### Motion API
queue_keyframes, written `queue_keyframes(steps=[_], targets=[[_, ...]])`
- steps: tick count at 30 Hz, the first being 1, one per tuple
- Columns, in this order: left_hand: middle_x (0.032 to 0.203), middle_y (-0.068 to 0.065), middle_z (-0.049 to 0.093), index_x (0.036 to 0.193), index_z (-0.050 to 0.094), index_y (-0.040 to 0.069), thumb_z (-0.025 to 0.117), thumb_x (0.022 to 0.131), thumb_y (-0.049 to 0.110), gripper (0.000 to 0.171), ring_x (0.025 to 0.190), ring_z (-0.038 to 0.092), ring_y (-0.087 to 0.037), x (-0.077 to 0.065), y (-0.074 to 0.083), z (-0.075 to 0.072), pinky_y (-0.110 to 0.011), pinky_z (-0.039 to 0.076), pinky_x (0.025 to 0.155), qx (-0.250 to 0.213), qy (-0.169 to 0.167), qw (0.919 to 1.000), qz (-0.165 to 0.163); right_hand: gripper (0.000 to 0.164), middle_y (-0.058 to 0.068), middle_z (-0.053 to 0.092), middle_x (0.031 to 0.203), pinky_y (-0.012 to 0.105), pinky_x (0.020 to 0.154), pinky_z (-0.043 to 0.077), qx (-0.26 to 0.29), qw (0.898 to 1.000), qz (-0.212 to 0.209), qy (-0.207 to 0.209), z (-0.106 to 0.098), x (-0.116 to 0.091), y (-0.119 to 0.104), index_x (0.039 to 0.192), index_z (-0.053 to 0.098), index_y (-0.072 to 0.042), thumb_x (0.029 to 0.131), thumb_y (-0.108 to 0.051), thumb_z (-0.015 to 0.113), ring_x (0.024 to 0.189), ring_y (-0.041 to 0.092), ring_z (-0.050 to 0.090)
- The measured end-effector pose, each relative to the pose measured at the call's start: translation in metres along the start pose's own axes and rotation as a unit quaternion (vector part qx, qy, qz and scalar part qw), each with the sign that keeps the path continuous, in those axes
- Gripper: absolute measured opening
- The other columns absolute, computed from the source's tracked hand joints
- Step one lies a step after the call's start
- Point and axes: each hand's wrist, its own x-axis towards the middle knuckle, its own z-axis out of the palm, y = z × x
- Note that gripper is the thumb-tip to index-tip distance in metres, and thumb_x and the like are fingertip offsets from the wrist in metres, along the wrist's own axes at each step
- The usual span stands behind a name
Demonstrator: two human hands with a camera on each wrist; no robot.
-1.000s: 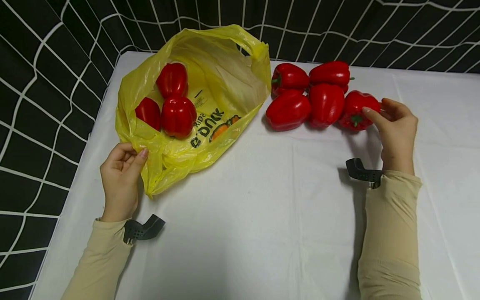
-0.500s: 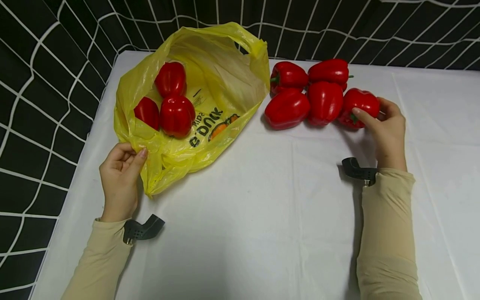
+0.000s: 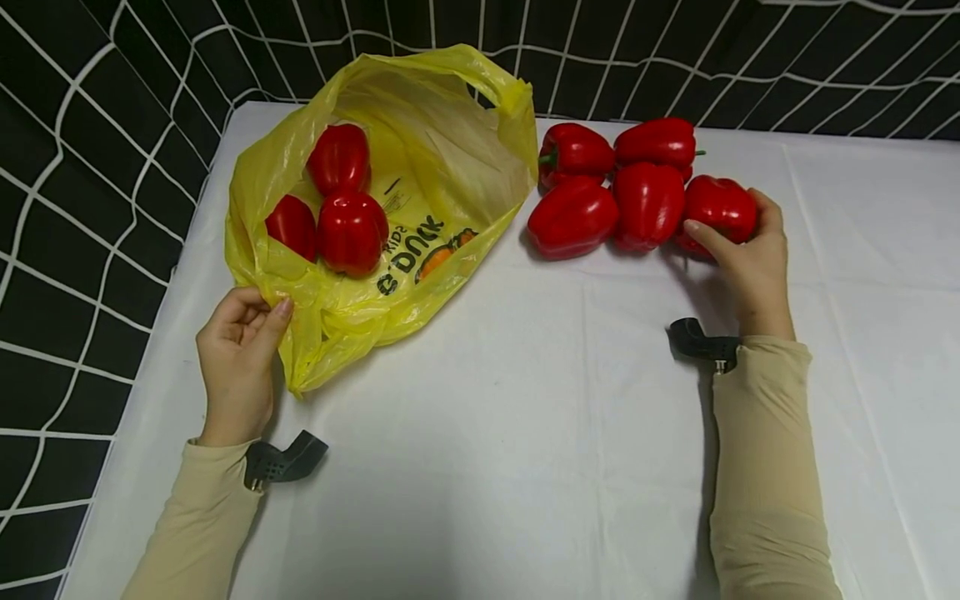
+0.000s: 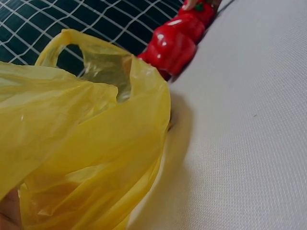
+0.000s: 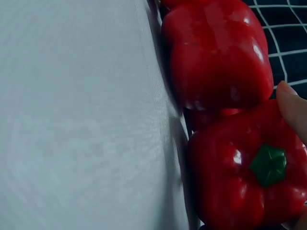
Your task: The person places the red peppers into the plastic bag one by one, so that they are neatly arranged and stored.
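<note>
At the right end of a cluster of red bell peppers, my right hand (image 3: 757, 271) grips one bell pepper (image 3: 722, 205) between thumb and fingers. The right wrist view shows that pepper's green stem (image 5: 269, 165) and the thumb (image 5: 293, 111) on its side. On the left, my left hand (image 3: 237, 367) pinches the near rim of a yellow plastic bag (image 3: 468, 142). Its mouth gapes, with three red bell peppers (image 3: 352, 233) visible inside. In the left wrist view the bag (image 4: 120, 139) covers most of that hand.
Several more red bell peppers (image 3: 648, 207) lie touching on the white tablecloth (image 3: 510, 433), between the bag and my right hand. A black curtain with white netting (image 3: 637, 50) stands along the back and left edges of the table.
My right hand has shifted left and its thumb has slid across the end pepper, which has tipped so its stem is now hidden in the head view. The left hand holds still.
</note>
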Motion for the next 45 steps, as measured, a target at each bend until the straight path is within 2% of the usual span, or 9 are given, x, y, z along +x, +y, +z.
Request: queue_keyframes(steps=[10,32,45], targets=[[0.091,-0.012,0.059,0.096,0.062,0.002,0.062,0.087,-0.006,0.012,0.082,0.058,-0.017,0.0001,0.0008,0.0001,-0.020,0.052,0.080,0.000,0.002,1.0000,-0.004,0.085,0.002,0.026,0.151,0.027,0.111,0.024,0.007,1.000,-0.011,0.005,0.0031,-0.0004,0.0004,0.149,0.018,-0.019,0.084,-0.032,0.070,0.138,0.015,0.023],[0.089,-0.012,0.058,0.095,0.062,0.002,0.062,0.086,-0.007,0.012,0.080,0.057,-0.016,0.0002,0.0005,0.0001,-0.020,0.052,0.079,-0.005,0.002,1.0000,-0.003,0.085,-0.001,0.024,0.151,0.029,0.111,0.025,0.001,1.000,0.001,0.009,0.0015,0.0000,0.0006,0.149,0.018,-0.022,0.083,-0.036,0.070,0.138,0.015,0.022],[0.088,-0.012,0.057,0.093,0.062,0.002,0.062,0.086,-0.007,0.012,0.078,0.056,-0.016,0.0006,0.0002,-0.0002,-0.019,0.052,0.076,-0.016,0.006,0.9999,-0.002,0.082,-0.003,0.023,0.151,0.032,0.110,0.027,0.025,0.999,0.008,0.026,-0.0021,-0.0019,-0.0037,0.147,0.021,-0.027,0.083,-0.033,0.072,0.138,0.013,0.019]])
